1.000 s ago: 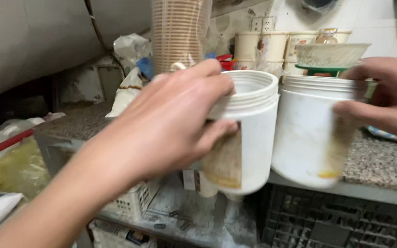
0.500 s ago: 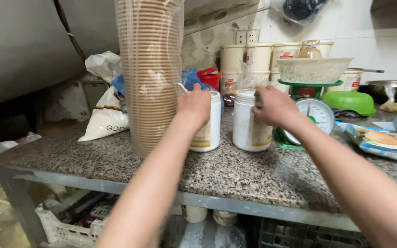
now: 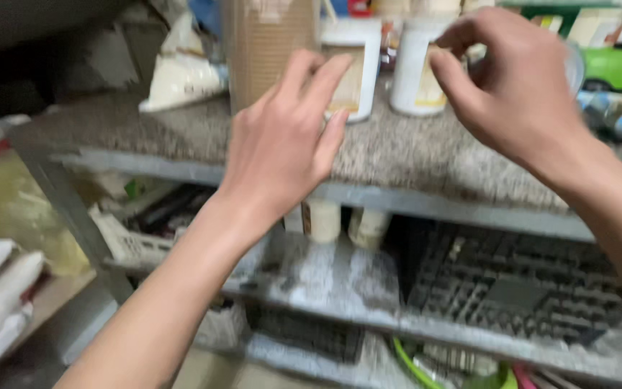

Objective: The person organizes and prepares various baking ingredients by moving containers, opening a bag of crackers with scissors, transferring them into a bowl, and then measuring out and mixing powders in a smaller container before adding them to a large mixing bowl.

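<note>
Both hands are in the air in front of the speckled grey stone worktop [image 3: 412,155], and neither one holds anything. The left hand [image 3: 282,144] is released, with the fingers stretched and loosely together, pointing toward a white plastic jar with a pale label [image 3: 350,65]. The fingertips are just before this jar, but the picture is blurred and I cannot tell if they touch it. The right hand [image 3: 512,79] is also empty; its thumb and fingers are bent as an open pinch, just beside a second white plastic jar [image 3: 415,68].

The two jars stand upright, side by side, in the back part of the worktop, well away from its front edge. To the left of the first jar stands a tall stack of brown paper cups [image 3: 264,43], and further toward the left end lies a white plastic bag [image 3: 181,75]. Near the right end there is a green bowl-shaped object [image 3: 610,68].

Under the worktop, on a grey metal shelf [image 3: 325,277], there are two small pale bottles [image 3: 343,220] and a dark plastic crate [image 3: 520,288]. A white plastic basket [image 3: 134,241] is at the left side of the shelf.
</note>
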